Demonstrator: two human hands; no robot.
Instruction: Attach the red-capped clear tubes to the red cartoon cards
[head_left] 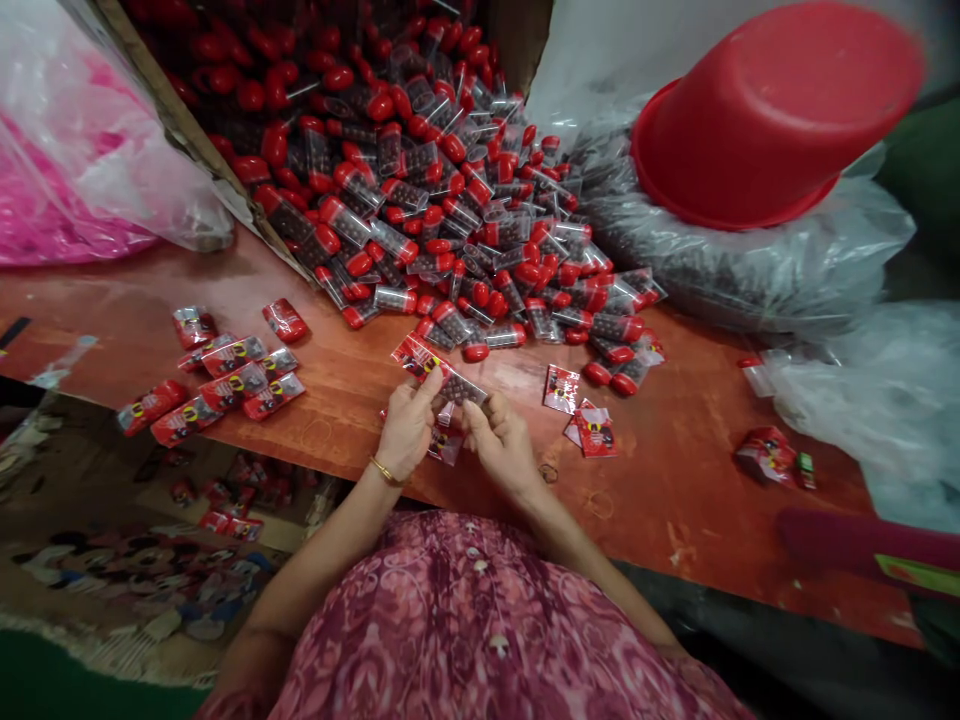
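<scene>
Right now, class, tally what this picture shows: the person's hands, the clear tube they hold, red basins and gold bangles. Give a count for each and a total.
Hands (left, right): 2
Clear tube: 1
Red basin: 1
Gold bangle: 1
Total: 5

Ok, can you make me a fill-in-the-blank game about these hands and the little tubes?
1. The left hand wears a ____ bangle on its wrist.
2. The right hand pinches a clear tube packed with small ____ balls.
3. The clear tubes in the big pile have ____ caps.
4. The plastic bag at the far left holds something ____.

Missing words: gold, dark, red, pink.
</scene>
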